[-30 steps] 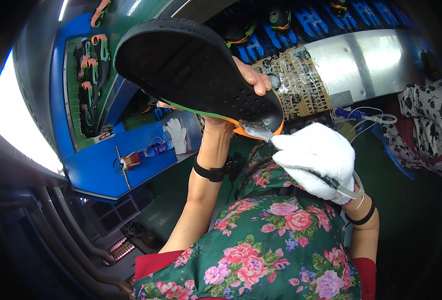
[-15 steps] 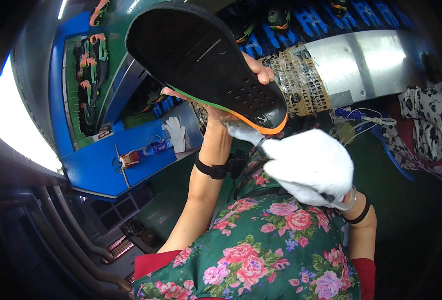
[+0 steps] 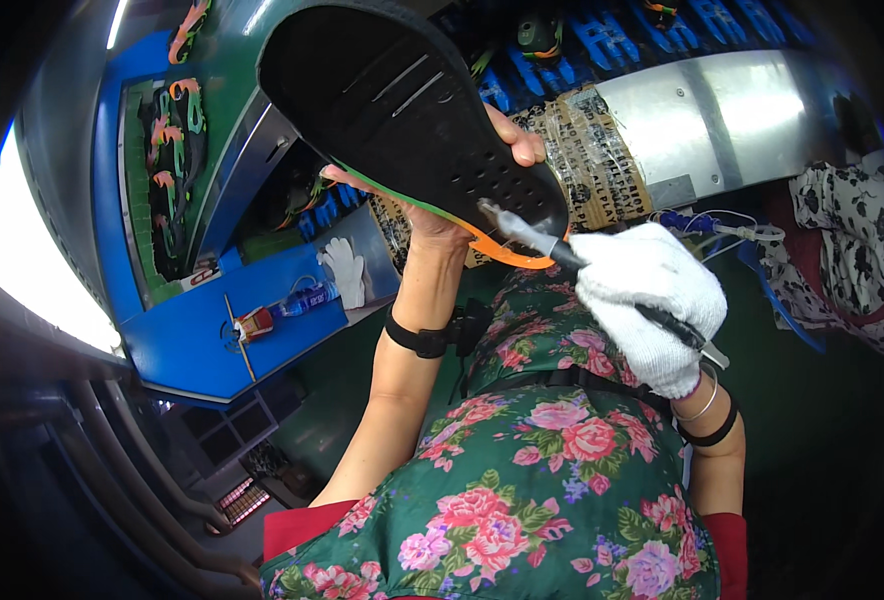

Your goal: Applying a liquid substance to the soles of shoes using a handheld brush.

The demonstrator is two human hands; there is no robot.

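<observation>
My bare left hand grips a large black shoe sole from beneath, with fingertips showing at its far edge. Small round holes dot the sole's near end, and its rim runs from green to orange. In a white knitted glove, my right hand is closed round a dark-handled brush. The brush's pale, clumped head lies over the sole beside the holes; whether the tip presses on the surface is hard to tell. Light streaks show on the sole's far part.
Left, a blue table bears a white glove, a blue bottle and a small red-labelled container. Orange-and-green shoe pieces lie on a green belt. Blue racks stand behind a metal ledge. Spotted cloth hangs right.
My right hand has moved slightly right and turned, bringing the brush from the sole's orange rim onto its inner face near the holes. The sole has tilted a little; my left hand keeps its hold.
</observation>
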